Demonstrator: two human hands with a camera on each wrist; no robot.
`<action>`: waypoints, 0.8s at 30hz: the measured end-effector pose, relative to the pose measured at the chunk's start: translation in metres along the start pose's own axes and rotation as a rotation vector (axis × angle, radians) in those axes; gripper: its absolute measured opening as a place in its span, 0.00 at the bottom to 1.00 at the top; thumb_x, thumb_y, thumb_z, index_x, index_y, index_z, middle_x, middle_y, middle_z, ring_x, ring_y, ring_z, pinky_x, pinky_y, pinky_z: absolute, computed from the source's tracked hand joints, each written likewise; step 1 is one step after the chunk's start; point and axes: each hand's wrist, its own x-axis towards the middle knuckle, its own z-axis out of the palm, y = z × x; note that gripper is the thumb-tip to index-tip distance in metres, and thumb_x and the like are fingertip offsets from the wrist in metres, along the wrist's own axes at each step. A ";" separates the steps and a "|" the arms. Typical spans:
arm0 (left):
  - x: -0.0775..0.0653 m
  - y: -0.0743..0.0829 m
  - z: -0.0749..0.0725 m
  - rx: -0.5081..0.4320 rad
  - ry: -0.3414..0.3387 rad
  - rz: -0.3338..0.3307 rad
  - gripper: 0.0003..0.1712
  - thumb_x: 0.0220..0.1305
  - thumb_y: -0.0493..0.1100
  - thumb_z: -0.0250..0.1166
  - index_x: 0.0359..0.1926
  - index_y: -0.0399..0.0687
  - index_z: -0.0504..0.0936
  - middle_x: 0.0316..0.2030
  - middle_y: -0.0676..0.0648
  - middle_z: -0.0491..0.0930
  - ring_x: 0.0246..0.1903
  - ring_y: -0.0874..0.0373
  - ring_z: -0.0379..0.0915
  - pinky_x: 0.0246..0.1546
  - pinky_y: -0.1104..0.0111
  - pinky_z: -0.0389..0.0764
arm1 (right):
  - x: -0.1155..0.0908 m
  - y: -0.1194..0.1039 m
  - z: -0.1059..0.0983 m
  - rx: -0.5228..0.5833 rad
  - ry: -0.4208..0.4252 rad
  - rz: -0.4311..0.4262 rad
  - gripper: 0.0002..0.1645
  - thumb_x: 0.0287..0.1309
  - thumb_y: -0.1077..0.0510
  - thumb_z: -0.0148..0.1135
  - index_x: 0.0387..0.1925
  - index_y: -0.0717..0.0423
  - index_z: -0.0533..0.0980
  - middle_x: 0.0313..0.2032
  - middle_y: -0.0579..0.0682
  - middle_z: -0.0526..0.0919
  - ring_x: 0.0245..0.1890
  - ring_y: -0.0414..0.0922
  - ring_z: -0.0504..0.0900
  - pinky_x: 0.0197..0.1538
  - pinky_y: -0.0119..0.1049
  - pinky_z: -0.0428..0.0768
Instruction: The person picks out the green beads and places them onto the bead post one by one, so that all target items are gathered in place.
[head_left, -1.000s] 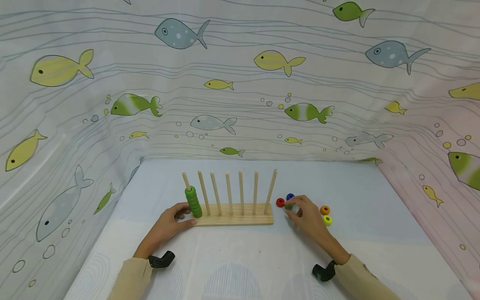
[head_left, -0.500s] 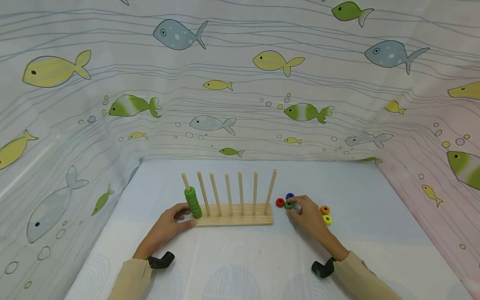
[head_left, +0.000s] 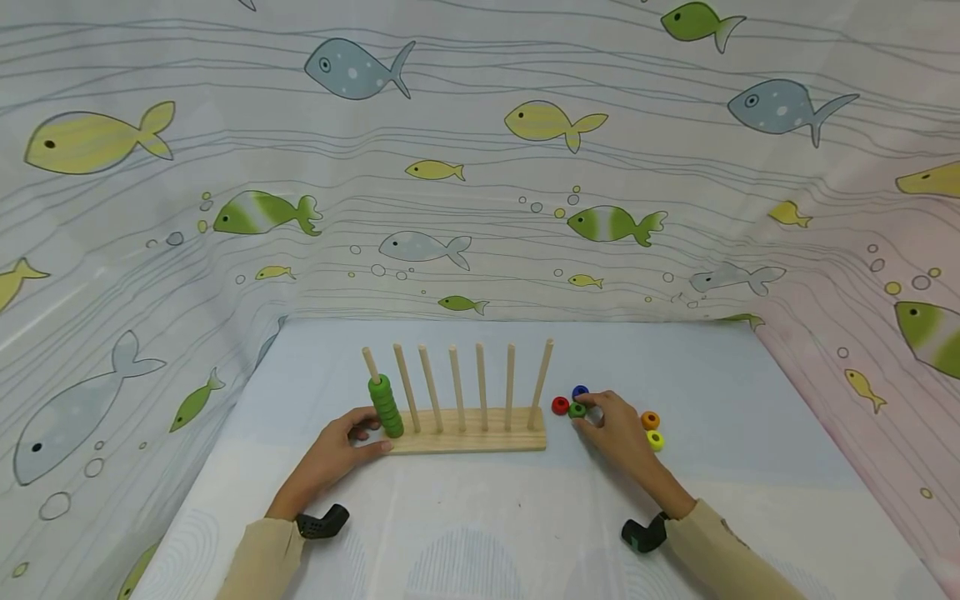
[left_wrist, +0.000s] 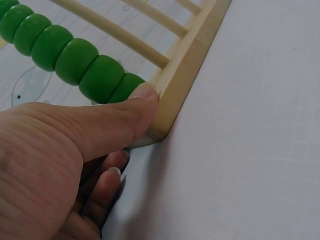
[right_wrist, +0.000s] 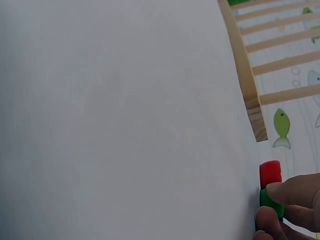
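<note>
A wooden peg rack point(head_left: 480, 440) with a row of upright pegs stands on the table. Its leftmost peg bears a stack of green beads point(head_left: 386, 407). My left hand point(head_left: 337, 442) grips the rack's left end, the thumb on the base beside the lowest bead; the other fingers are partly hidden. To the right of the rack, my right hand point(head_left: 618, 429) has finger and thumb about a loose green bead point(head_left: 577, 410) on the table. A red bead point(head_left: 560, 405) and a blue bead point(head_left: 580, 392) lie close against it. In the right wrist view the fingers point(right_wrist: 295, 192) partly cover the green bead.
An orange bead point(head_left: 650, 420) and a yellow bead point(head_left: 655, 440) lie just right of my right hand. A fish-patterned sheet point(head_left: 480, 208) rises behind the table and at both sides. Each wrist wears a black device.
My right hand has shifted very slightly, and more of the loose green bead shows between its fingers. The left hand and the rack stay in place.
</note>
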 end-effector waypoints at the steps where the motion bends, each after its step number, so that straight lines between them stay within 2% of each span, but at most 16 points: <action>1: 0.000 0.000 0.000 0.003 0.001 0.002 0.36 0.63 0.51 0.75 0.67 0.42 0.74 0.56 0.43 0.79 0.51 0.51 0.74 0.52 0.55 0.75 | 0.000 0.000 0.000 -0.001 -0.002 0.004 0.25 0.57 0.57 0.78 0.56 0.56 0.83 0.49 0.54 0.83 0.31 0.42 0.75 0.33 0.33 0.76; 12: 0.001 0.000 -0.001 -0.002 -0.002 0.013 0.36 0.63 0.51 0.76 0.67 0.42 0.74 0.56 0.43 0.79 0.50 0.51 0.74 0.52 0.55 0.75 | -0.002 0.000 0.001 0.012 0.006 0.036 0.23 0.57 0.55 0.78 0.52 0.57 0.83 0.45 0.52 0.83 0.31 0.43 0.73 0.34 0.34 0.74; 24: 0.003 -0.003 0.000 0.009 0.006 0.001 0.37 0.62 0.50 0.76 0.67 0.42 0.74 0.55 0.43 0.79 0.50 0.51 0.73 0.52 0.56 0.75 | -0.006 -0.006 -0.006 0.099 -0.006 0.024 0.22 0.58 0.55 0.77 0.53 0.56 0.83 0.46 0.51 0.87 0.21 0.41 0.71 0.23 0.31 0.70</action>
